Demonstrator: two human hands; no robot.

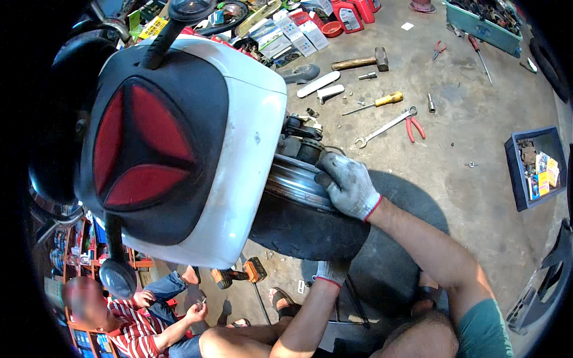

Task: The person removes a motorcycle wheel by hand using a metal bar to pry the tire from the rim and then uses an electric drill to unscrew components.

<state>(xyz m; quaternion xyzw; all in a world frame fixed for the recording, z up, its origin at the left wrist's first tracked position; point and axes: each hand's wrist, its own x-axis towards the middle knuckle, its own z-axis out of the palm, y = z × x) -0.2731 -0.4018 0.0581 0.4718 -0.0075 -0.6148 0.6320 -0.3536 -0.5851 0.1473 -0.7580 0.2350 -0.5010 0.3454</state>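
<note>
A white scooter body (pixel 256 143) with a black panel (pixel 206 107) and red inset shapes fills the left half. Its wheel, with a metal rim (pixel 298 184) and a dark tyre (pixel 304 232), projects from the right side. My right hand (pixel 351 185), in a grey-white glove with a red cuff, is closed over the rim beside the hub; its fingertips are partly hidden. Below the tyre is my left hand (pixel 333 271), gloved alike. The tyre covers its fingers, so their grip does not show.
On the floor lie a hammer (pixel 361 62), screwdriver (pixel 376 104), wrench (pixel 387 126) and red-handled pliers (pixel 414 128). A parts bin (pixel 514 173) stands at right. A drill (pixel 253 269) lies near the scooter; another person (pixel 143 325) sits lower left.
</note>
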